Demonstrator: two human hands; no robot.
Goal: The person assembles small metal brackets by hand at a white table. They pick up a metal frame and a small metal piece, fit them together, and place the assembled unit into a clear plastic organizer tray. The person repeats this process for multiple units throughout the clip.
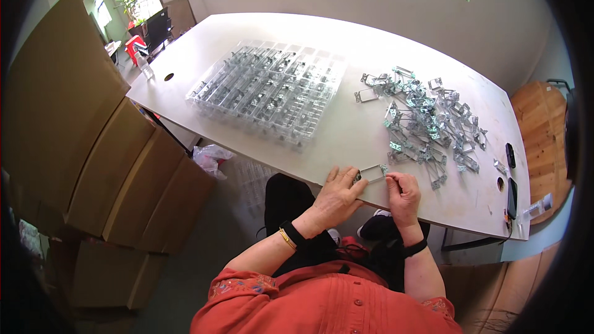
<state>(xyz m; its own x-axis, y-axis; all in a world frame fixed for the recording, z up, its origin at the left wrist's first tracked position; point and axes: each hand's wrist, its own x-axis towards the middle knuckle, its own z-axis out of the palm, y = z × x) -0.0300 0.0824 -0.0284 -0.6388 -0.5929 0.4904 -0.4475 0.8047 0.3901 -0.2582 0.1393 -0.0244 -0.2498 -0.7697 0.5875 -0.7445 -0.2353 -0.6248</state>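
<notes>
Many loose metal brackets (pixel 427 124) lie beyond both hands, beside a clear tray (pixel 269 89).

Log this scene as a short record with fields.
Left hand: holds one end of a small metal frame at the table edge
Right hand: holds the frame's other end
Table: white
Tray: clear, compartmented, filled with metal parts, far left
Loose pile: metal brackets, right of the tray
Boxes: cardboard, on the floor, left
</notes>
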